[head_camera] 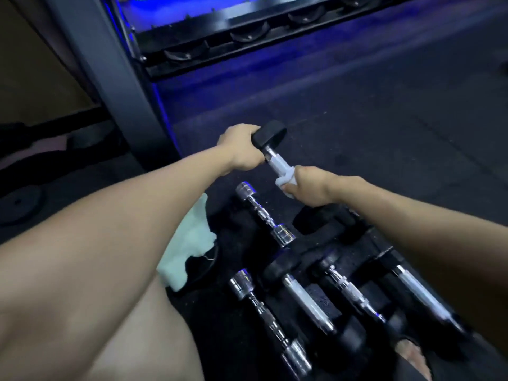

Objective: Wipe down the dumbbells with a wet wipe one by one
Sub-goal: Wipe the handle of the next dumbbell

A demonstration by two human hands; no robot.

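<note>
Dumbbell [270, 144] gripped by both hands, wet wipe [284, 180] around handle.

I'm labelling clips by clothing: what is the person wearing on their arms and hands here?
Nothing shows on them. Both forearms are bare right up to the frame edges, with no sleeves in view. The left hand and right hand have no gloves, and no watch, bracelet or ring can be seen.
</note>
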